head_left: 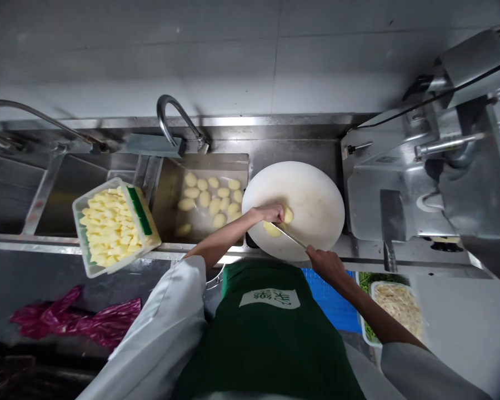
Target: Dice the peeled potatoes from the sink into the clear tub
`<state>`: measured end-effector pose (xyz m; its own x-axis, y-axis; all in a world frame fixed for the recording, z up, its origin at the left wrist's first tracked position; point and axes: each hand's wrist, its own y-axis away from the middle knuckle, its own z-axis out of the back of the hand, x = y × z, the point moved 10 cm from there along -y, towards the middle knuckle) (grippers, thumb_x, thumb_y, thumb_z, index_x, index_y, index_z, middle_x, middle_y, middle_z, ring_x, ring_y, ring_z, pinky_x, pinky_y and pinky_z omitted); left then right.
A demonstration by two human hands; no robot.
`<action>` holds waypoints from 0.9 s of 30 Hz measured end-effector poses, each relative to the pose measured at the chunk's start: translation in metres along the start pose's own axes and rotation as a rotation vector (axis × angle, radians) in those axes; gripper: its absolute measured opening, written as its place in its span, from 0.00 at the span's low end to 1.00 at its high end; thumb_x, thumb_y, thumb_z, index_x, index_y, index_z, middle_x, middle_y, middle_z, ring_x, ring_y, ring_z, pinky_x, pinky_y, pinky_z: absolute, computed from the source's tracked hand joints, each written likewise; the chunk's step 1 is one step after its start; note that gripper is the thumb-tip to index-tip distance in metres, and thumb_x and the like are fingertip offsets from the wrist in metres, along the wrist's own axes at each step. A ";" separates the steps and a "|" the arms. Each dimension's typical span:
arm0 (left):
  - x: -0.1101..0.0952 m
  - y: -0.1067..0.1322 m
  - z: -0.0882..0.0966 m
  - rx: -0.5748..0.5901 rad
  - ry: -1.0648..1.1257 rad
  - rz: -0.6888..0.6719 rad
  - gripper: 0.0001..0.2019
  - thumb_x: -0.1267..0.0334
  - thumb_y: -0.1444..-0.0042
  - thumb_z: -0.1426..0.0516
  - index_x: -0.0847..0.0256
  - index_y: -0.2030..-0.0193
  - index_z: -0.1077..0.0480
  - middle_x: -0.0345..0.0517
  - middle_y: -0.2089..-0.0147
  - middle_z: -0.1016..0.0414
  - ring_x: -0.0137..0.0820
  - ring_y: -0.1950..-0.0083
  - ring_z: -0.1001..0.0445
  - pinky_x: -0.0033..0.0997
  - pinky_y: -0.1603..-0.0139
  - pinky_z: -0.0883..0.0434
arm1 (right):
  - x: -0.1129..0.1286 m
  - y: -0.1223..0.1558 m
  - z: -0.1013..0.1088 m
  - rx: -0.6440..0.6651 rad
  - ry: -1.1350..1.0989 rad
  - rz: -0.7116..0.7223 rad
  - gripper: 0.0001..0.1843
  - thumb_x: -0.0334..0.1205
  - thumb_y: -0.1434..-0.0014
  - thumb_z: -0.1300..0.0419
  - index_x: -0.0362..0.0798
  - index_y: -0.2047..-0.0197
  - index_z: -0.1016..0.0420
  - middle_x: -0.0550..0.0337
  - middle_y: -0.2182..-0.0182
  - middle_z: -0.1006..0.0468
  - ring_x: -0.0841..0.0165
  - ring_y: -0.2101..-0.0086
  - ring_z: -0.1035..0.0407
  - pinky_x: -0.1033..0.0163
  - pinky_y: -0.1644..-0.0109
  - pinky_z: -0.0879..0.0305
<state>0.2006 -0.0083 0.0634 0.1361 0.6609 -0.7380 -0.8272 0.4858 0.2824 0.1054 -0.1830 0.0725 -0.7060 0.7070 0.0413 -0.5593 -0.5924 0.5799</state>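
Note:
A round white cutting board (312, 189) lies on the steel counter. My left hand (270, 212) is curled on a peeled potato (286, 214) near the board's front edge. Beside it lies a cut potato piece (271, 229). My right hand (327, 264) grips the handle of a knife (289, 236), whose blade points toward the potato and touches the cut piece.
A sink basin (170, 194) left of the board holds several peeled potatoes (210, 197) in water. A plastic tub (78, 208) of cut potato chunks rests on the sink edge. A cleaver (390, 222) and a steel machine (454, 166) stand right. Trays of vegetables (398, 303) sit below.

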 end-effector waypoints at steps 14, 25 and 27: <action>-0.006 0.033 -0.019 0.074 -0.279 -0.355 0.53 0.43 0.57 0.31 0.55 0.27 0.47 0.58 0.24 0.60 0.59 0.24 0.61 0.65 0.29 0.62 | -0.088 0.108 -0.063 -0.044 -0.433 -0.549 0.16 0.43 0.29 0.56 0.45 0.55 0.31 0.52 0.73 0.22 0.63 0.74 0.28 0.63 0.72 0.55; -0.001 0.049 -0.050 -0.614 -0.190 0.176 0.42 0.45 0.42 0.40 0.62 0.27 0.50 0.61 0.26 0.55 0.51 0.24 0.57 0.57 0.26 0.50 | -0.015 0.016 -0.008 -0.052 -0.469 -0.463 0.19 0.41 0.27 0.62 0.43 0.51 0.34 0.46 0.65 0.20 0.59 0.62 0.23 0.62 0.62 0.41; -0.002 0.053 -0.054 -0.763 -0.114 0.285 0.33 0.50 0.34 0.49 0.60 0.27 0.53 0.59 0.25 0.59 0.46 0.23 0.58 0.54 0.25 0.49 | -0.003 0.009 -0.008 -0.020 -0.468 -0.452 0.19 0.41 0.27 0.63 0.42 0.49 0.35 0.45 0.64 0.20 0.58 0.61 0.23 0.61 0.59 0.38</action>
<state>0.1273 -0.0145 0.0467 -0.1144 0.7739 -0.6229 -0.9759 -0.2049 -0.0754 0.0987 -0.1934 0.0709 -0.1377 0.9791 0.1499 -0.7677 -0.2011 0.6084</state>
